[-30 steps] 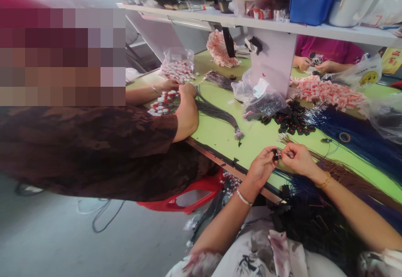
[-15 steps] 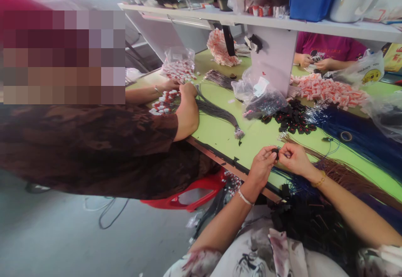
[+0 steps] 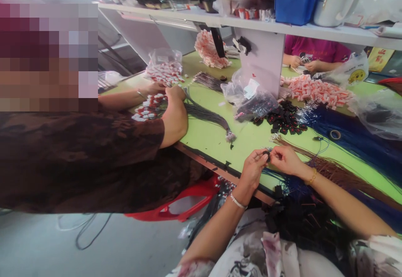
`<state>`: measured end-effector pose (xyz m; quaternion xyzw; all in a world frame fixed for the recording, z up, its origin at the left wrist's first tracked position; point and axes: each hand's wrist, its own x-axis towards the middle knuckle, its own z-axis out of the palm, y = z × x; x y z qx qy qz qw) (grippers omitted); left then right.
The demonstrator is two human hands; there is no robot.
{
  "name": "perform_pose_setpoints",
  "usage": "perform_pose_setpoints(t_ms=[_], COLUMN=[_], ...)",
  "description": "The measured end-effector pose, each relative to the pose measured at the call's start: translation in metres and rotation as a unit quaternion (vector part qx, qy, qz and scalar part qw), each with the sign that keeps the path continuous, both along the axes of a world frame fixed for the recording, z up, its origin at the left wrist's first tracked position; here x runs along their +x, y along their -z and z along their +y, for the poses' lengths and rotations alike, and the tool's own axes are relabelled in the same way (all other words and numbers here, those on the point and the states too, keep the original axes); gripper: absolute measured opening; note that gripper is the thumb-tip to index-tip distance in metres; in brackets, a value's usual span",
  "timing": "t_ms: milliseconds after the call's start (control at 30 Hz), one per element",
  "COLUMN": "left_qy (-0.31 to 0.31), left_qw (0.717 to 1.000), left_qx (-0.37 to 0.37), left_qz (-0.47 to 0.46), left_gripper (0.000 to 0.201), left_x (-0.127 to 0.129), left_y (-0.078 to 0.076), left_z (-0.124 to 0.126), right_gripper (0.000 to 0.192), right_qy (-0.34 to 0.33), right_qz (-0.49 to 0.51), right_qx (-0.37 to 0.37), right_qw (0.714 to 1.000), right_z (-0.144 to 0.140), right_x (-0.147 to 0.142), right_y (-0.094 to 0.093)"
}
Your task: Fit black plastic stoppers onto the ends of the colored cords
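Observation:
Over the front edge of the green table point(image 3: 204, 132), my left hand point(image 3: 252, 167) pinches a small black connector housing point(image 3: 266, 154). My right hand point(image 3: 287, 160) is closed, thumb and fingertips pressed together right beside the housing. What its fingertips hold is too small to make out. Dark blue wires point(image 3: 284, 180) hang under both hands. Just beyond the right hand lies a bundle of brown wires point(image 3: 329, 168) with metal tips. A pile of black housings point(image 3: 285, 117) sits farther back, and many more black pieces point(image 3: 307, 220) fill my lap.
At left, a co-worker's hands point(image 3: 174, 94) work among red-and-white connectors point(image 3: 150, 107) and grey wires point(image 3: 207, 113). Another person point(image 3: 314, 50) sits across the table. A shelf point(image 3: 188, 17) overhangs it. Blue wires point(image 3: 354, 134), a tape roll point(image 3: 335, 134) and plastic bags point(image 3: 251, 94) lie around.
The whole view has shifted, so most things appear slightly farther left. Both my hands stay together at the black connector housing, with hardly any change in grip.

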<state>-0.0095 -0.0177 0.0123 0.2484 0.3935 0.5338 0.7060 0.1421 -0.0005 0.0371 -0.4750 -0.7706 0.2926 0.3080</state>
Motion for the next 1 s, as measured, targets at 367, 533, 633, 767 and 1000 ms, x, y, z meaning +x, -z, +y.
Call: perform_pose_setpoints(t_ms=[367,533,633,767,1000], left_qy=[0.033,0.041,0.047,0.073,0.09], left_qw=[0.999,0.999,0.997,0.992,0.987], left_qx=[-0.009,-0.015,-0.024,-0.027,-0.036], left_qz=[-0.014,-0.032,-0.061,-0.103,-0.129], left_gripper=[0.033,0.03,0.027,0.023,0.021], left_x=[0.002,0.003,0.006,0.011,0.013], left_y=[-0.003,0.0,0.002,0.002,0.003], left_z=[0.012,0.015,0.016,0.016,0.015], right_gripper=[0.013,0.017,0.02,0.014,0.01], right_qy=[0.227,0.134,0.088,0.087,0.109], right_qz=[-0.225,-0.008,0.103,0.114,0.001], right_qx=[-0.061,-0.029,-0.046,-0.043,0.061], right_qw=[0.946,0.99,0.99,0.989,0.992], right_z=[0.07,0.054,0.036,0.012,-0.01], right_x=[0.03,0.031,0.031,0.026,0.02], right_y=[0.01,0.008,0.003,0.0,-0.003])
